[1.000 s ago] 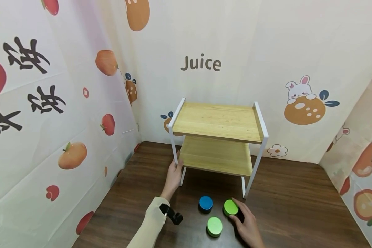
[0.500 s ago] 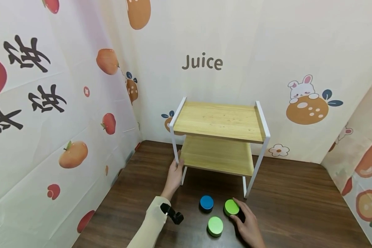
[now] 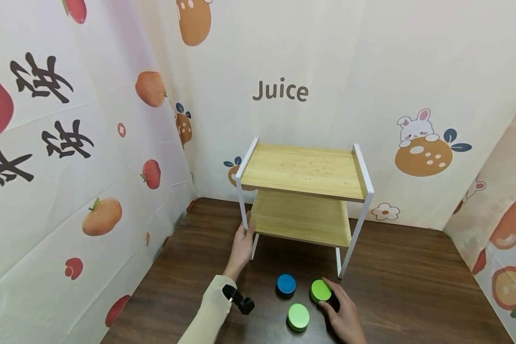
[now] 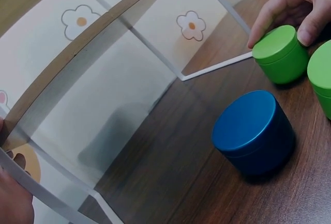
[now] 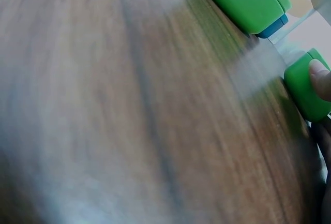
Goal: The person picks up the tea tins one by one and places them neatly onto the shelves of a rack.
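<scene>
A two-tier shelf [image 3: 301,169] with wooden boards and white metal legs stands on the dark wooden table. My left hand [image 3: 241,246] grips its left side by the front leg, at the lower board's height; some fingers are hidden behind the frame. With thumb and fingers, my right hand [image 3: 345,313] pinches a round green tin [image 3: 320,290] that sits on the table in front of the shelf's right side. To its left is a blue tin [image 3: 286,284]. Nearer to me sits a lighter green tin [image 3: 298,317]. In the left wrist view, all three lidded tins stand upright.
Printed fabric walls [image 3: 327,57] surround the table [image 3: 404,277] at the back, left and right. A black strap with a camera mount [image 3: 238,298] is on my left wrist. Both shelf boards are bare, the upper board [image 3: 305,165] overhanging the lower one [image 3: 301,217] in view.
</scene>
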`<state>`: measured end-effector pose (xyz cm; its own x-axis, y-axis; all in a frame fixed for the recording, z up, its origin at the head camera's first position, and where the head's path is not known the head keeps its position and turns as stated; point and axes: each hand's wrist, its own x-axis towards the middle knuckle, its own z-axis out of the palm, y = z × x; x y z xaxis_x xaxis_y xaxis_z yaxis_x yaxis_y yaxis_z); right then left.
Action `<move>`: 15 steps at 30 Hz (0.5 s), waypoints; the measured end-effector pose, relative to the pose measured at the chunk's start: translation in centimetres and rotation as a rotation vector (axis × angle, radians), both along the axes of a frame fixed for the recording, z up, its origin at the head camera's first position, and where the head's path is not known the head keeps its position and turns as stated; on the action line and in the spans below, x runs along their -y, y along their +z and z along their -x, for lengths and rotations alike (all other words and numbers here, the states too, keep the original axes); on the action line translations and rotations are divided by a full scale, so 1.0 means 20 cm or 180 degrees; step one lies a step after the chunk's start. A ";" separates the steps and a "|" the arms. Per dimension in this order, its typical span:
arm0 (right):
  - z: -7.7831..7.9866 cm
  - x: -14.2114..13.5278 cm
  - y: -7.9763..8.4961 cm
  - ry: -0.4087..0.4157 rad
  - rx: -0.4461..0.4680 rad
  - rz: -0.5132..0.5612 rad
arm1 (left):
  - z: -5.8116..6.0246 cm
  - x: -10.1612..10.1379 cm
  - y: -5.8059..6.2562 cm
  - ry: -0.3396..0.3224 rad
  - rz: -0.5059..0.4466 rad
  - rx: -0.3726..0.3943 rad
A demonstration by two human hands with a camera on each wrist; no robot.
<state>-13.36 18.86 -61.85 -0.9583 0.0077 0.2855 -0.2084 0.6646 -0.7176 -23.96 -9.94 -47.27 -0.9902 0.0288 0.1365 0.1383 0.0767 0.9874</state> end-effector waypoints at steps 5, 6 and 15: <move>0.01 0.00 0.00 -0.0006 -0.0014 0.0011 | 0.00 0.00 0.00 0.0000 -0.0019 0.0057; 0.01 0.00 -0.01 -0.0011 -0.0008 0.0017 | 0.00 0.00 0.00 -0.0003 -0.0026 0.0053; 0.00 0.00 0.00 -0.0048 0.0143 0.0108 | 0.01 0.00 -0.02 -0.0034 -0.0048 0.0017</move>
<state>-13.42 18.91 -61.94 -0.9699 0.0311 0.2416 -0.1657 0.6425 -0.7481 -24.18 -9.91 -47.68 -0.9906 0.0372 0.1317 0.1338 0.0604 0.9892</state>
